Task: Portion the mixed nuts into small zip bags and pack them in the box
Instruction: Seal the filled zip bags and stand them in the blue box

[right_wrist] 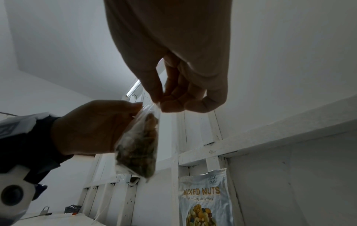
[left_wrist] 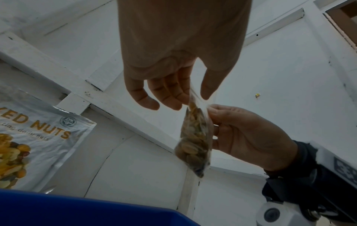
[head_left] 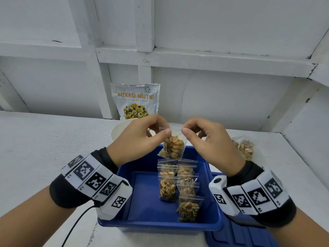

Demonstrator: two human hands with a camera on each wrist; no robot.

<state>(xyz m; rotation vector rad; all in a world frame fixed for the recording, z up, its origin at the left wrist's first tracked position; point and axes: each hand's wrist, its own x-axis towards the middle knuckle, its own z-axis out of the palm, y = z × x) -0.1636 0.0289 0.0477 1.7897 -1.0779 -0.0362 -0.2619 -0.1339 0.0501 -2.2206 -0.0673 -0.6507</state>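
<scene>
Your white counter [head_left: 44, 143] carries everything within easy reach: the blue box [head_left: 142, 193] sits closest to you, directly under your hands, so a finished portion can drop straight in, and its blue lid [head_left: 240, 234] appears to lie just to the right of it. Behind the box the "MIXED NUTS" pouch [head_left: 136, 102] stands propped against the wall, with a pale bowl [head_left: 121, 131] just in front of it, probably the source you fill from. Inside the box, filled small zip bags [head_left: 178, 186] lie in two overlapping rows toward the right side, leaving the left of the floor bare for more. Another clear bag of nuts [head_left: 246, 148] rests on the counter beyond your right wrist. The bag in hand [head_left: 173, 147] hangs over the far edge of the box, full of nuts, held by its top strip so the weight stays below the seal. Your left hand [head_left: 140, 139] pinches the strip's left end between thumb and forefinger, other fingers loosely curled; your right hand [head_left: 208, 141] pinches the right end likewise, which looks like pressing the zip closed.
</scene>
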